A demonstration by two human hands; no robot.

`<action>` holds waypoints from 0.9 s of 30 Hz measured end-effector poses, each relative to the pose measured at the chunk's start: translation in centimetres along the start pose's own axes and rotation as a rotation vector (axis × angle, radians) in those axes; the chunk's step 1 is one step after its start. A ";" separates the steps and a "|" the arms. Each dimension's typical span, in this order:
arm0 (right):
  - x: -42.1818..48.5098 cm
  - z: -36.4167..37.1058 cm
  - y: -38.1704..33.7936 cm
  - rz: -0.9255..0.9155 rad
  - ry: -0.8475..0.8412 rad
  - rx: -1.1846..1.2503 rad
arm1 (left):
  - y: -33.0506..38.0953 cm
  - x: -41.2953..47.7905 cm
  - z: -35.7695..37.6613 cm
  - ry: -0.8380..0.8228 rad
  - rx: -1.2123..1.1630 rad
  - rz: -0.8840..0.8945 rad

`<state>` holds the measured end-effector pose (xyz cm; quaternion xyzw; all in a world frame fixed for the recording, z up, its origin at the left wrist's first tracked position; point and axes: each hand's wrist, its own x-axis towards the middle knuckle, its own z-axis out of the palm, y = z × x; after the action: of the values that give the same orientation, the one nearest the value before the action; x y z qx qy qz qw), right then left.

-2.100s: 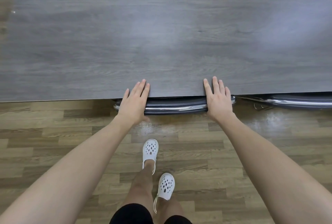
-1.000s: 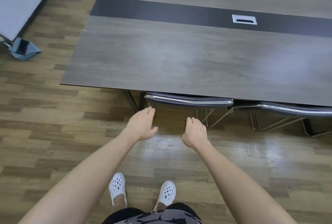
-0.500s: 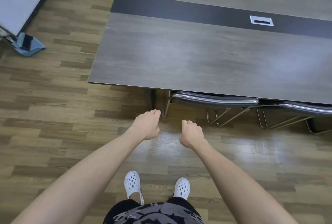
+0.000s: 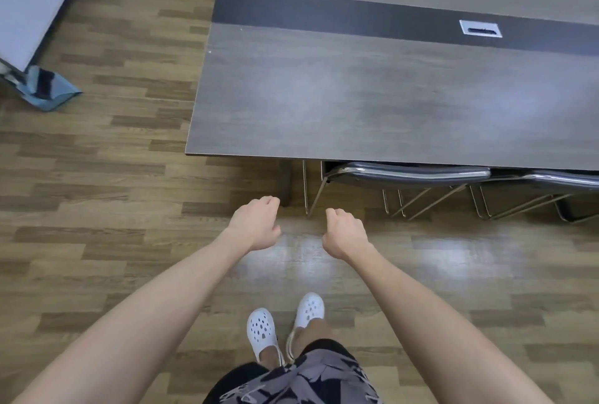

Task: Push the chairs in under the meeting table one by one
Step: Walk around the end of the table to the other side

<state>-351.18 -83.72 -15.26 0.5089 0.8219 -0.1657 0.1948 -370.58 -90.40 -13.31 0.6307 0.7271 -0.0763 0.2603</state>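
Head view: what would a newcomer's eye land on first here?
The big grey meeting table fills the upper right; a chair near its corner and a second chair at the right border sit tucked under its near edge. In front, the left hand and right hand hang over the wood floor, loosely curled, holding nothing.

No readable text anywhere. Table (image 4: 356, 105), cable port (image 4: 480, 28), chairs (image 4: 411, 173) and shoes (image 4: 261, 330) showed no legible label, brand or number.
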 end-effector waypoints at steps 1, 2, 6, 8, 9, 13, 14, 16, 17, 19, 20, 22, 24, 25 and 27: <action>0.2 -0.1 0.1 0.000 0.000 0.005 | 0.0 0.3 -0.1 -0.004 -0.011 -0.003; 0.3 -0.2 0.2 -0.002 -0.001 0.012 | 0.0 0.5 -0.2 -0.001 -0.022 -0.005; 1.9 -0.8 0.8 -0.002 -0.014 0.028 | -0.2 1.3 -0.5 0.031 -0.058 -0.034; 2.8 -1.0 0.9 -0.009 -0.027 0.040 | -0.3 1.7 -0.5 0.004 -0.057 -0.038; 3.2 -1.2 0.9 -0.014 -0.034 0.047 | -0.4 1.8 -0.5 -0.013 -0.052 -0.041; 4.4 -1.3 0.8 -0.040 -0.054 0.074 | -0.9 3.2 -1.1 -0.032 -0.030 -0.059; 4.7 -1.4 0.9 -0.040 -0.060 0.080 | -0.9 3.6 -1.2 -0.035 -0.024 -0.057; 5.1 -1.4 1.0 -0.035 -0.076 0.095 | -0.8 4.4 -1.6 -0.041 -0.020 -0.054; 5.3 -1.4 1.1 -0.030 -0.082 0.105 | -0.8 4.9 -1.7 -0.041 -0.022 -0.048; 5.8 -1.3 1.2 -0.019 -0.086 0.135 | -0.8 5.7 -2.0 -0.039 -0.021 -0.032; 6.1 -1.3 1.2 -0.014 -0.085 0.149 | -0.9 6.0 -2.2 -0.044 -0.017 -0.022; 6.7 -1.3 1.0 -0.009 -0.084 0.160 | -1.2 6.9 -2.6 -0.063 -0.004 -0.004; 7.2 -1.4 0.6 -0.003 -0.095 0.149 | -1.7 7.7 -2.9 -0.081 0.007 0.006; 7.4 -1.5 0.3 0.005 -0.096 0.144 | -2.0 8.2 -3.0 -0.087 0.014 0.014; 8.0 -1.6 -0.2 0.036 -0.095 0.150 | -2.7 9.2 -3.7 -0.090 0.025 0.046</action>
<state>-354.82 -76.92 -17.79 0.5285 0.7876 -0.2473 0.1979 -374.88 -81.21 -15.18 0.6464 0.6990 -0.1077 0.2865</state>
